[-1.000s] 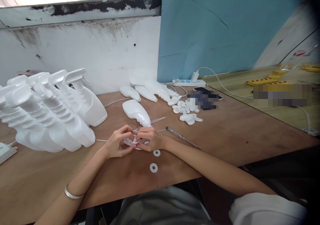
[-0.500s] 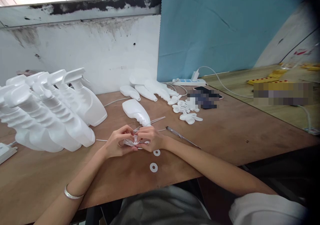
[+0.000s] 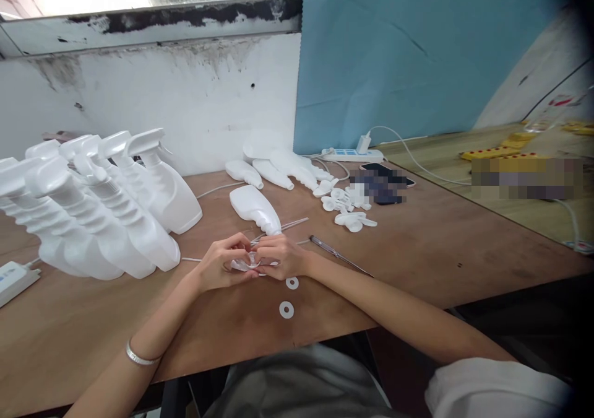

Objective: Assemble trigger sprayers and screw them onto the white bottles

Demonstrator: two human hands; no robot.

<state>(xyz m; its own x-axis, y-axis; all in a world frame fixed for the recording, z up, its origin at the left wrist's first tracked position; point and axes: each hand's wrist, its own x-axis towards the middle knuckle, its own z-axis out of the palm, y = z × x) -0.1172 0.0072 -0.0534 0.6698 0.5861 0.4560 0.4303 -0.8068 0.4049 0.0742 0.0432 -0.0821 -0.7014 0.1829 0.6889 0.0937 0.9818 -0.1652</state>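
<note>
Both of my hands meet near the table's front edge around a small translucent white plastic part (image 3: 242,264), largely hidden by the fingers. My left hand (image 3: 221,262) grips it from the left, thumb below and fingers curled above. From the right, my right hand (image 3: 281,257) pinches the same part. Just beyond the hands lies a white plastic bottle (image 3: 254,206), its neck pointing toward me. Two flat white ring washers rest close by: one washer (image 3: 292,283) beside my right hand, another washer (image 3: 286,309) nearer the table edge.
Several white spray bottles (image 3: 106,213) stand at left. More white bottles (image 3: 278,165) lie at the back, near small white plastic parts (image 3: 346,201). A screwdriver (image 3: 338,254) lies right of my hands. Phones (image 3: 387,173) and a power strip (image 3: 352,155) are behind; thin tubes (image 3: 292,223) lie beyond my hands.
My hands stay together on the plastic part, with only slight finger movement. The whole view has shifted a little; the things on the table have not moved.
</note>
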